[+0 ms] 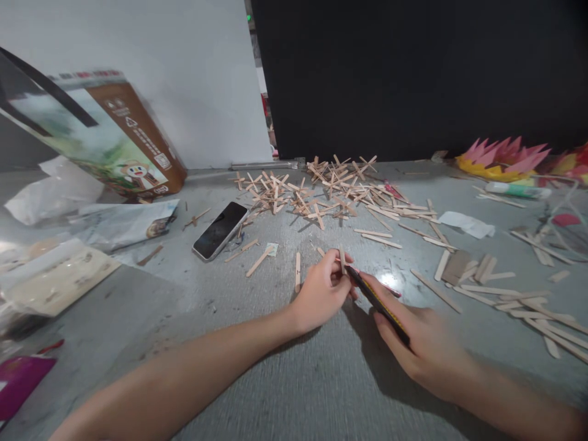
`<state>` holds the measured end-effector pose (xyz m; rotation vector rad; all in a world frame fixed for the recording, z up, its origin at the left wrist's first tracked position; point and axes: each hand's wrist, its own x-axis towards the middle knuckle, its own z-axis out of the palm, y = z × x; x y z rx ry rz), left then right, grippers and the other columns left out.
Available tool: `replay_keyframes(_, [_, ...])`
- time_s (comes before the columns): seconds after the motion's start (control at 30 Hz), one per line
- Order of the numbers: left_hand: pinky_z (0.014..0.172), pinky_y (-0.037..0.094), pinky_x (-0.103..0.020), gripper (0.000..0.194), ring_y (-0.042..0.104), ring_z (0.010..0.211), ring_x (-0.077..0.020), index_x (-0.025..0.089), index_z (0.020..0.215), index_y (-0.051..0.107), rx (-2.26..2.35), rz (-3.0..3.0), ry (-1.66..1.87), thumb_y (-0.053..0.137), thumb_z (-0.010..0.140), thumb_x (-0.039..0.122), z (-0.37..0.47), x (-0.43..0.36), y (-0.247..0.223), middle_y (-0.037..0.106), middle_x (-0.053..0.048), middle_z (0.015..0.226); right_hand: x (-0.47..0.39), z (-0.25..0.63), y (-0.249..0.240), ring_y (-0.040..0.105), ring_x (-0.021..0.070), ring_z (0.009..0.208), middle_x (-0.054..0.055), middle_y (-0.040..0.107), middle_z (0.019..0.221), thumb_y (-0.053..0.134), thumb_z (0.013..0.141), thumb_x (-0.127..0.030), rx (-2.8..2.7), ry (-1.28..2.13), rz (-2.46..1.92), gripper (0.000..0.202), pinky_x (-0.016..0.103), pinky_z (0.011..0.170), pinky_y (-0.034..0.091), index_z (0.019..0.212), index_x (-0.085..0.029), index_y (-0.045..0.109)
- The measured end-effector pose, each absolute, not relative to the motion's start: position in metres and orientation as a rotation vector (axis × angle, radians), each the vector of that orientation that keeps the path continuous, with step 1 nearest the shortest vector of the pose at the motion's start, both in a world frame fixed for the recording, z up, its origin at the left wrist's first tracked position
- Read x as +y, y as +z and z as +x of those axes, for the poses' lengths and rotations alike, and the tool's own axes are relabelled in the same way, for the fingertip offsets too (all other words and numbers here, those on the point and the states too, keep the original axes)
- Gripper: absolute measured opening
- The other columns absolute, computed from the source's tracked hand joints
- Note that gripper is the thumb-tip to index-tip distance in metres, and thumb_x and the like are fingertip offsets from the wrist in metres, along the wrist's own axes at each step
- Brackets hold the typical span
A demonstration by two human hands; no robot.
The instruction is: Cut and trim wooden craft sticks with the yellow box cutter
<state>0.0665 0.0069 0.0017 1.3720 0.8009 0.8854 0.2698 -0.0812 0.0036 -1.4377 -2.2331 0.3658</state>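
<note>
My left hand [324, 291] is closed, pinching a wooden craft stick [342, 260] upright between thumb and fingers. My right hand [420, 337] is wrapped round a slim black utility knife [379, 303] with a yellow strip along it. The knife's tip meets the craft stick, or comes very close to it; I cannot tell which. Just left of my left hand lies another craft stick with a dark mark [298, 269]. A thin red object [392, 292] shows partly behind my right hand.
A heap of crossed craft sticks [316, 196] spreads across the back of the grey table. Loose sticks [519, 300] lie at right, below a pink-and-yellow paper crown [503, 159]. At left are a phone [220, 231], plastic packets [59, 275] and a printed carrier bag [114, 135].
</note>
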Motion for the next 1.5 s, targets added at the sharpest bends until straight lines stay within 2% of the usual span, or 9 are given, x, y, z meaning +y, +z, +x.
replay_keyframes(0.13, [0.073, 0.058, -0.029, 0.015, 0.071, 0.070, -0.0131, 0.020, 0.108, 0.053, 0.803, 1.373, 0.884, 0.058, 0.096, 0.012, 0.0664, 0.0070, 0.0016, 0.069, -0.001, 0.088, -0.0813, 0.2699, 0.0050, 0.077, 0.0180, 0.061, 0.006, 0.086, 0.103, 0.043, 0.110, -0.027, -2.239, 0.385, -1.433, 0.068, 0.026, 0.058, 0.056, 0.176, -0.027, 0.026])
replay_keyframes(0.3, [0.072, 0.057, -0.027, 0.016, 0.070, 0.069, -0.0121, 0.020, 0.107, 0.053, 0.794, 1.361, 0.897, 0.060, 0.095, 0.013, 0.0672, 0.0071, 0.0018, 0.069, -0.001, 0.088, -0.0813, 0.2692, 0.0062, 0.075, 0.0189, 0.056, 0.004, 0.086, 0.090, 0.042, 0.111, -0.028, -2.238, 0.367, -1.456, 0.066, 0.026, 0.051, 0.051, 0.175, -0.026, 0.029])
replay_keyframes(0.47, [0.072, 0.058, -0.028, 0.014, 0.070, 0.069, -0.0124, 0.020, 0.108, 0.053, 0.797, 1.355, 0.891, 0.059, 0.096, 0.014, 0.0672, 0.0073, 0.0014, 0.068, -0.001, 0.089, -0.0810, 0.2695, 0.0052, 0.078, 0.0190, 0.062, 0.007, 0.087, 0.102, 0.043, 0.110, -0.027, -2.232, 0.352, -1.434, 0.066, 0.026, 0.055, 0.055, 0.175, -0.025, 0.029])
replay_keyframes(0.63, [0.072, 0.057, -0.028, 0.015, 0.071, 0.069, -0.0125, 0.020, 0.109, 0.053, 0.809, 1.362, 0.883, 0.058, 0.096, 0.012, 0.0666, 0.0071, 0.0010, 0.068, -0.001, 0.089, -0.0812, 0.2694, 0.0045, 0.073, 0.0183, 0.052, 0.006, 0.085, 0.087, 0.042, 0.110, -0.027, -2.241, 0.358, -1.441, 0.064, 0.026, 0.052, 0.052, 0.173, -0.021, 0.033])
replay_keyframes(0.8, [0.072, 0.058, -0.028, 0.015, 0.071, 0.069, -0.0129, 0.020, 0.109, 0.053, 0.808, 1.365, 0.886, 0.060, 0.096, 0.014, 0.0668, 0.0075, 0.0000, 0.068, 0.000, 0.087, -0.0808, 0.2689, 0.0059, 0.078, 0.0192, 0.063, 0.008, 0.086, 0.099, 0.042, 0.110, -0.025, -2.220, 0.390, -1.432, 0.065, 0.025, 0.057, 0.055, 0.174, -0.023, 0.031])
replay_keyframes(1.03, [0.072, 0.059, -0.029, 0.015, 0.071, 0.069, -0.0129, 0.020, 0.109, 0.053, 0.805, 1.355, 0.895, 0.059, 0.097, 0.014, 0.0675, 0.0086, -0.0029, 0.068, 0.000, 0.087, -0.0815, 0.2699, 0.0062, 0.079, 0.0183, 0.065, 0.009, 0.086, 0.109, 0.042, 0.111, -0.026, -2.228, 0.379, -1.443, 0.066, 0.025, 0.058, 0.056, 0.175, -0.027, 0.029])
replay_keyframes(1.23, [0.072, 0.058, -0.028, 0.015, 0.071, 0.069, -0.0128, 0.020, 0.108, 0.052, 0.801, 1.345, 0.892, 0.059, 0.096, 0.014, 0.0673, 0.0074, -0.0003, 0.067, 0.000, 0.086, -0.0807, 0.2700, 0.0035, 0.077, 0.0193, 0.062, 0.008, 0.086, 0.098, 0.041, 0.112, -0.028, -2.237, 0.378, -1.445, 0.064, 0.026, 0.057, 0.055, 0.175, -0.025, 0.030])
replay_keyframes(1.4, [0.070, 0.058, -0.028, 0.016, 0.070, 0.067, -0.0123, 0.020, 0.107, 0.052, 0.806, 1.336, 0.890, 0.058, 0.095, 0.011, 0.0678, 0.0072, 0.0011, 0.067, 0.000, 0.086, -0.0801, 0.2698, 0.0042, 0.077, 0.0188, 0.062, 0.008, 0.086, 0.102, 0.042, 0.112, -0.027, -2.237, 0.394, -1.438, 0.064, 0.027, 0.058, 0.056, 0.175, -0.024, 0.029])
replay_keyframes(1.5, [0.070, 0.058, -0.028, 0.015, 0.070, 0.067, -0.0124, 0.020, 0.107, 0.052, 0.796, 1.335, 0.894, 0.057, 0.095, 0.012, 0.0681, 0.0079, -0.0004, 0.067, 0.000, 0.087, -0.0808, 0.2702, 0.0048, 0.076, 0.0182, 0.060, 0.007, 0.086, 0.097, 0.043, 0.112, -0.028, -2.238, 0.394, -1.440, 0.065, 0.026, 0.055, 0.054, 0.175, -0.025, 0.029])
